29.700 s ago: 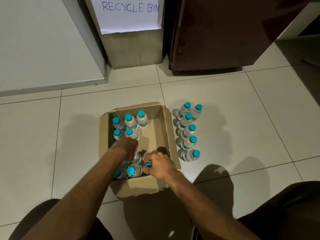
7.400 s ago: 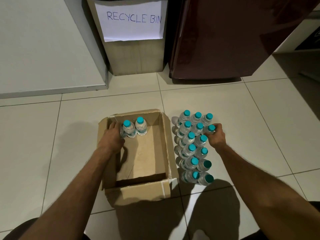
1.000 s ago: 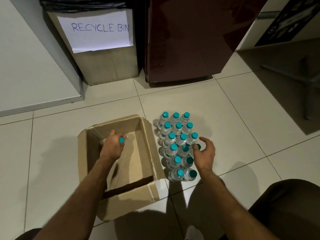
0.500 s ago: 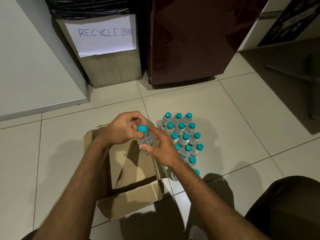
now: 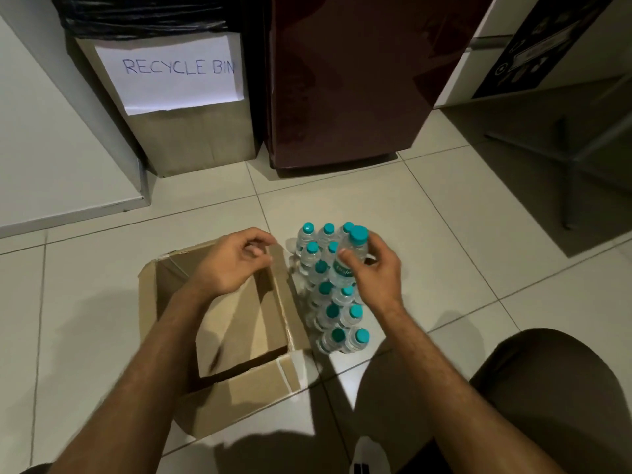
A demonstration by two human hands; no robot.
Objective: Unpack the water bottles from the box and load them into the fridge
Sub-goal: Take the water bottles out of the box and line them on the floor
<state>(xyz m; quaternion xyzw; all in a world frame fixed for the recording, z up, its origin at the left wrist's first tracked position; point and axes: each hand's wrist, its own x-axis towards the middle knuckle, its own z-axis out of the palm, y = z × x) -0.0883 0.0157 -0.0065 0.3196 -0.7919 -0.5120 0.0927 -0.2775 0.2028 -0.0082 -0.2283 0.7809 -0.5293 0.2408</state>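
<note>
Our right hand [image 5: 374,278] grasps the last water bottle [image 5: 349,258] above the floor cluster [image 5: 333,302]; left hand [image 5: 232,261] relaxed over the emptied cardboard box [image 5: 236,323]. Fridge [image 5: 349,80] closed, loading remains.

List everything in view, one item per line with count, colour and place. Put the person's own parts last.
held bottle: one, clear with teal cap, above the cluster
bottles on the floor: a tight cluster, exact count unclear, clear with teal caps, right of the box
cardboard box: one, brown, open, no bottles visible inside, on the floor
fridge: one, dark maroon, door closed, behind the bottles
recycle bin: one, brown with white paper sign and black liner, left of the fridge
floor tiles: pale
metal frame: dark, at far right
left hand: fingers loosely curled, holding nothing, over the box
right hand: grips the held bottle
</note>
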